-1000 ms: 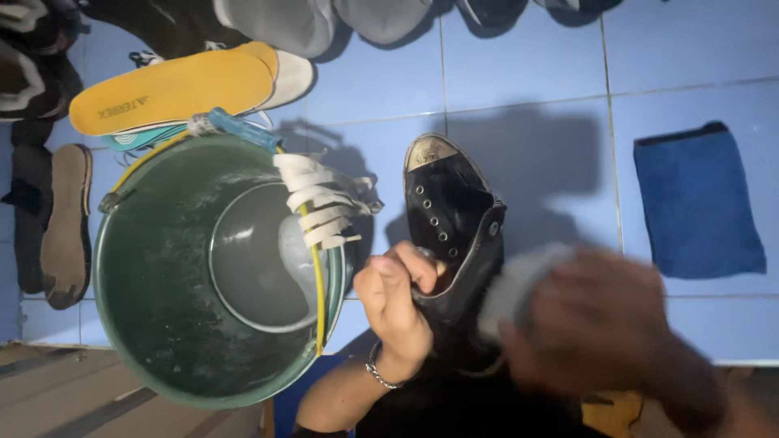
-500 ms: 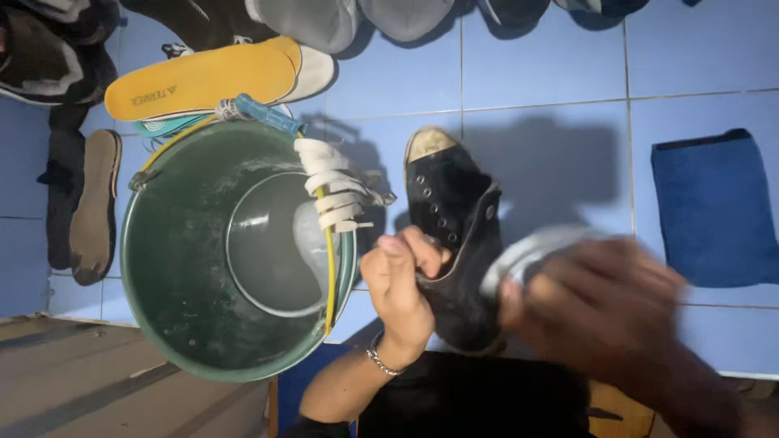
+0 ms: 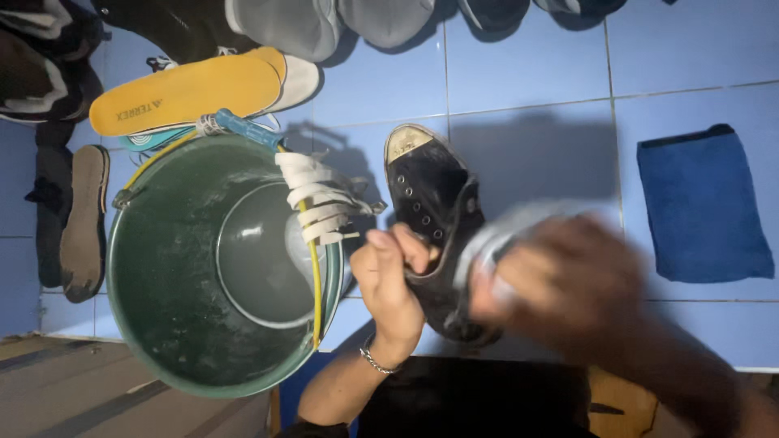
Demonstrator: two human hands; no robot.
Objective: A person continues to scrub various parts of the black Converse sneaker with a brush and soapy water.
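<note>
Blue tiled floor (image 3: pixel 527 73); left hand (image 3: pixel 389 280) gripping black sneaker (image 3: pixel 430 219), blurred right hand (image 3: pixel 560 284) grip unclear.

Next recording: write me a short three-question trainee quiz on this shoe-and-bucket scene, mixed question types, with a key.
1. True or false: the left hand grips the black sneaker at its opening.
2. What lies draped over the rim of the green bucket? A) a sock B) white laces C) a brush
3. What lies flat on the blue tiles at the far right?

Key:
1. True.
2. B.
3. A folded blue cloth. The right hand is motion-blurred against the sneaker's side; what it holds is unclear.
</note>
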